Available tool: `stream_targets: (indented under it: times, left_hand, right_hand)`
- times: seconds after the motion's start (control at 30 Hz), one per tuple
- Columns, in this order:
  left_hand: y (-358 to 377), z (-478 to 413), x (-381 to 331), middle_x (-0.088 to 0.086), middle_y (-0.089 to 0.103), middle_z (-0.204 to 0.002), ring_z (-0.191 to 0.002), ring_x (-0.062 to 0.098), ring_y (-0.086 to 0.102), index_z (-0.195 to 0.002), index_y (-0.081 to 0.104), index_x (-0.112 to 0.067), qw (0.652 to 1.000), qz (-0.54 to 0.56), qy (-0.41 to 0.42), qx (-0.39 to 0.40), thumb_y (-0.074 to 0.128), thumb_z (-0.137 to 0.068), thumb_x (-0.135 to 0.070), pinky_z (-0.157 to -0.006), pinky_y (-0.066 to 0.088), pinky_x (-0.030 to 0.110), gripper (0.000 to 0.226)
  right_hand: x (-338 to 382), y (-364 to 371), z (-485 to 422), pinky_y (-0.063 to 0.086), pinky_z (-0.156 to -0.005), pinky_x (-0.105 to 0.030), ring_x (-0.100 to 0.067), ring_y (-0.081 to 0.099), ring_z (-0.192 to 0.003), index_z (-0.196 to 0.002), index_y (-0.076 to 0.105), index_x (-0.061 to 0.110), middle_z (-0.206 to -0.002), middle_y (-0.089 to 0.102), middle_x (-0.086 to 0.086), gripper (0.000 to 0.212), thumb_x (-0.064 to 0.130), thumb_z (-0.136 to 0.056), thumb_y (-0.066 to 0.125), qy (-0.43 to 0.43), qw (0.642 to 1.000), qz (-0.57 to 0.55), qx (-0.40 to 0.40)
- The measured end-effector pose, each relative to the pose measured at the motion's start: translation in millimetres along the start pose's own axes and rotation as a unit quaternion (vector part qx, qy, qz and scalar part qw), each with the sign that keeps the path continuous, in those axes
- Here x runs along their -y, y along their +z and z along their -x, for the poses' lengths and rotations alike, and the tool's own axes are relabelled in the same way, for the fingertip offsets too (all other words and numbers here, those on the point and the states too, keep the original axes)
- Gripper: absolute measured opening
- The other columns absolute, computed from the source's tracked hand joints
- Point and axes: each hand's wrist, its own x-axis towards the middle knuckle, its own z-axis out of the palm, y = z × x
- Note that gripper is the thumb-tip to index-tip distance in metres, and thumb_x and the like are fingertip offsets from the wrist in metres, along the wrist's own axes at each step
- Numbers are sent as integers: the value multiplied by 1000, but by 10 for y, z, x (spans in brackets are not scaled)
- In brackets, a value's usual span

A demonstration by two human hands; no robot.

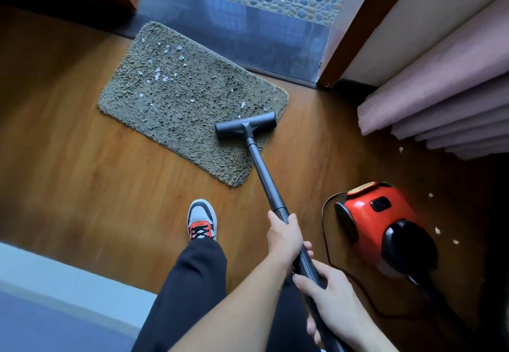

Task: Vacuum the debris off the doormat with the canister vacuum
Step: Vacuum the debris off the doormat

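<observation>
A shaggy grey-green doormat (176,109) lies slanted on the wooden floor, with several white scraps of debris (158,76) mostly on its far left half. The dark floor head (245,125) of the vacuum rests on the mat's right end. Its dark wand (264,178) runs back to me. My left hand (285,237) grips the wand higher up, and my right hand (329,296) grips it lower, near my body. The red canister vacuum (382,225) stands on the floor to my right.
A black cord (326,244) loops on the floor beside the canister. White scraps (438,231) lie on the floor at the right. Pink curtain folds (440,109) hang at the right, a door threshold (248,34) runs behind the mat, and my shoe (202,220) stands near its front.
</observation>
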Motion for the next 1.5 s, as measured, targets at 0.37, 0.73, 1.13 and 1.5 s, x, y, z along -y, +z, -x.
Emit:
stream_targets:
  times: [0.37, 0.73, 1.13, 1.5]
  left_hand:
    - [-142, -73, 6, 8, 52, -74, -40, 13, 55, -145, 28, -17, 1000, -1, 5, 1, 41, -103, -32, -46, 51, 27, 47]
    - [-352, -452, -756, 9, 53, -90, -38, 10, 56, -140, 32, -19, 1000, -17, 21, 4, 40, -104, -33, -44, 53, 28, 39]
    - [-523, -663, -1403, 8, 51, -85, -43, 15, 56, -125, 36, -16, 999, -25, 25, -1, 40, -102, -28, -48, 54, 32, 26]
    - [-458, -287, -865, 8, 51, -77, -43, 15, 55, -119, 37, -13, 1000, -24, 10, -6, 40, -103, -27, -45, 51, 29, 21]
  right_hand:
    - [-21, 207, -96, 55, -54, -29, -22, 64, -42, -121, 58, 38, -54, 69, -13, 20, 34, -101, 55, -17, 998, 44, -36]
    - [718, 279, -501, 52, -49, -25, -24, 62, -40, -106, 57, 28, -52, 67, -13, 8, 34, -103, 54, -23, 997, 52, -45]
    - [1255, 328, -834, 55, -51, -33, -32, 63, -42, -99, 59, 24, -52, 67, -19, 7, 30, -101, 57, -50, 997, 34, -48]
    - [815, 302, -432, 49, -45, -29, -32, 60, -42, -92, 57, 16, -53, 63, -14, 10, 24, -99, 59, -22, 999, 24, -23]
